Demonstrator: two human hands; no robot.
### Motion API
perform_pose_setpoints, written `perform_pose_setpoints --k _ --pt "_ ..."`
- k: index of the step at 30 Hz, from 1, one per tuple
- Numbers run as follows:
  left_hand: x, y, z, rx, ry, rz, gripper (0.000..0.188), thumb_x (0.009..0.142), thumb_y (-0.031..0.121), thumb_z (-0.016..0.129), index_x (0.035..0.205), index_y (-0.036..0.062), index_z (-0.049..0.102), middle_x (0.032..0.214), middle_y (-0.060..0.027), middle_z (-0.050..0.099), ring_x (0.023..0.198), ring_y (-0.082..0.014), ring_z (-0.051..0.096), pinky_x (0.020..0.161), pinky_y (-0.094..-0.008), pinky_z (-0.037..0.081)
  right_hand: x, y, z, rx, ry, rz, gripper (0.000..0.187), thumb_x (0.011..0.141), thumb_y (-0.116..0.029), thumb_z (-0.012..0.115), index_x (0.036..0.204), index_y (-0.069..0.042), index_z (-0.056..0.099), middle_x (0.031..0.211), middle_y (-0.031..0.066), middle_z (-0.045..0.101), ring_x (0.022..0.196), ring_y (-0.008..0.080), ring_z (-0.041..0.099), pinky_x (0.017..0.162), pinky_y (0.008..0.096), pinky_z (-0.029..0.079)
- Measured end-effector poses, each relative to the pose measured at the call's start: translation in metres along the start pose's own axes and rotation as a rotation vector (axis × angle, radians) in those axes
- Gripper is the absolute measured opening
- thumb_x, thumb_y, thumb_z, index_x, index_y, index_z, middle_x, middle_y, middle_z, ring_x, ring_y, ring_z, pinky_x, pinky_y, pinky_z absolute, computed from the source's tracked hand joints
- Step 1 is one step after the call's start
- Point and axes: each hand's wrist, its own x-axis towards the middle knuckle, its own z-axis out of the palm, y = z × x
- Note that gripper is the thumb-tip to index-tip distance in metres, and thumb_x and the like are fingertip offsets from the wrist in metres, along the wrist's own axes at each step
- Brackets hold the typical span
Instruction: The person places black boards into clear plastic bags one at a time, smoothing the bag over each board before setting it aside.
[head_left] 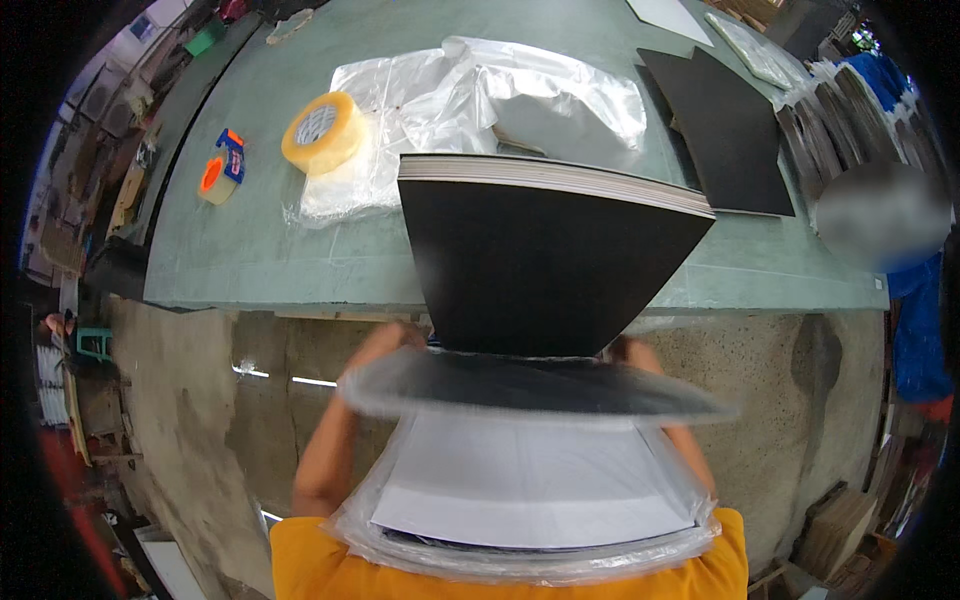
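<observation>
A thick stack of black boards (560, 260) with pale edges stands steeply in front of me, at the table's near edge. My left hand (398, 338) is at its lower left corner and my right hand (632, 352) at its lower right. Both appear closed on the stack, though most fingers are hidden behind it and the plastic. Just below the stack, a clear plastic bag (355, 510) reaches back to my chest. White sheets (540, 480) show through it. A dark, plastic-covered band (540, 388), blurred, crosses between the sheets and the black boards.
On the green table (250, 265) lie crumpled clear plastic (420, 100), a roll of yellowish tape (320, 132) and a blue-and-orange tape dispenser (225, 165). Loose black boards (735, 140) rest at the far right. Beyond them are plastic-wrapped bundles (850, 125) and a blurred person (885, 215).
</observation>
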Motion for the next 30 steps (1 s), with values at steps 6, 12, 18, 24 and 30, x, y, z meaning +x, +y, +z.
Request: perform_pose_setpoints --k 6,12,18,24,30 --pt "-0.075 0.11 -0.05 -0.609 -0.908 1.208 0.031 0.086 0.026 0.044 0.106 0.0053 0.054 0.116 -0.0133 0.048 0.111 -0.0274 0.042 0.092 -0.0413 0.032 -0.071 -0.09 -0.122 1.008 -0.824 -1.137 0.022 0.084 -0.012 0.047 0.093 0.005 0.058 0.095 0.0182 0.059 0.088 0.0283 0.057 0.079 0.0347 0.042" --pt "-0.016 0.053 0.049 -0.399 -0.712 0.496 0.036 0.086 0.027 0.044 0.114 0.0057 0.05 0.123 -0.014 0.042 0.119 -0.0287 0.032 0.099 -0.0377 0.023 -0.04 -0.083 -0.01 0.488 -0.897 -0.648 0.034 0.086 -0.026 0.046 0.115 -0.01 0.05 0.129 0.0146 0.036 0.119 0.0274 0.033 0.097 0.035 0.027" --pt "-0.009 0.173 -0.056 0.366 -0.562 0.728 0.026 0.077 0.017 0.057 0.099 0.0029 0.055 0.092 -0.0155 0.058 0.087 -0.0288 0.056 0.074 -0.0361 0.044 -0.003 -0.07 0.021 0.381 -0.807 -0.655 0.043 0.087 -0.039 0.04 0.122 -0.015 0.043 0.13 0.0173 0.031 0.124 0.028 0.025 0.1 0.0345 0.021" --pt "0.102 0.269 -0.169 0.448 0.574 1.043 0.02 0.069 0.017 0.066 0.073 0.0028 0.052 0.076 -0.0085 0.055 0.072 -0.019 0.054 0.064 -0.0292 0.042 0.001 -0.065 0.035 0.413 -0.803 -0.651 0.047 0.088 -0.042 0.035 0.126 -0.016 0.037 0.133 0.015 0.027 0.125 0.0276 0.021 0.102 0.035 0.018" --pt "0.191 0.237 -0.154 1.169 0.559 1.265 0.028 0.063 0.021 0.066 0.085 0.0085 0.053 0.091 -0.0088 0.054 0.086 -0.0229 0.051 0.077 -0.0325 0.039 0.005 -0.064 0.03 0.406 -0.831 -0.594 0.049 0.088 -0.046 0.031 0.128 -0.018 0.034 0.134 0.0142 0.025 0.126 0.0271 0.019 0.102 0.0348 0.016"
